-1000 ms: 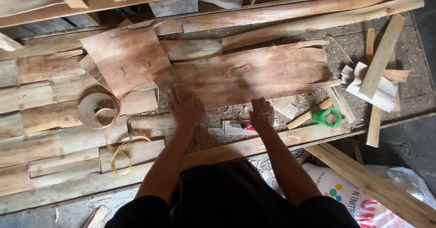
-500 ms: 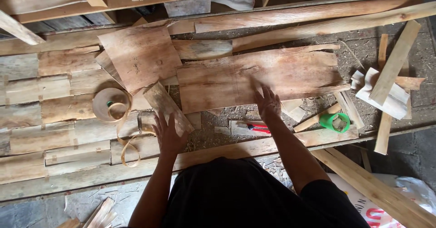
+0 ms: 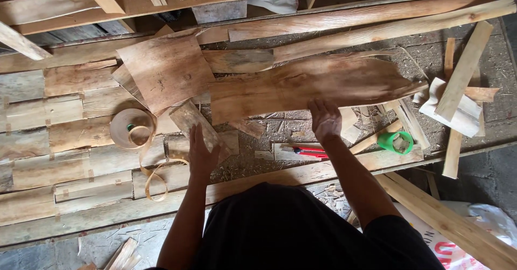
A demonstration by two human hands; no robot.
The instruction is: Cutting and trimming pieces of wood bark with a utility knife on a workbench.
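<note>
1. The left hand (image 3: 200, 154) lies flat with fingers spread on a small veneer strip (image 3: 195, 120) near the table's (image 3: 70, 216) near edge.
2. The right hand (image 3: 325, 118) presses open-palmed on the near edge of a long veneer sheet (image 3: 301, 84) across the table's middle.
3. A tape roll (image 3: 129, 127) sits just left of the strip.
4. A red cutter (image 3: 309, 151) lies beside the right wrist.

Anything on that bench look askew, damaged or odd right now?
The tape roll by the left hand has come unwound: a loose strip curls down across the boards. The long veneer sheet under the right hand has a ragged lower edge. Sawdust and offcuts litter the bench.
</note>
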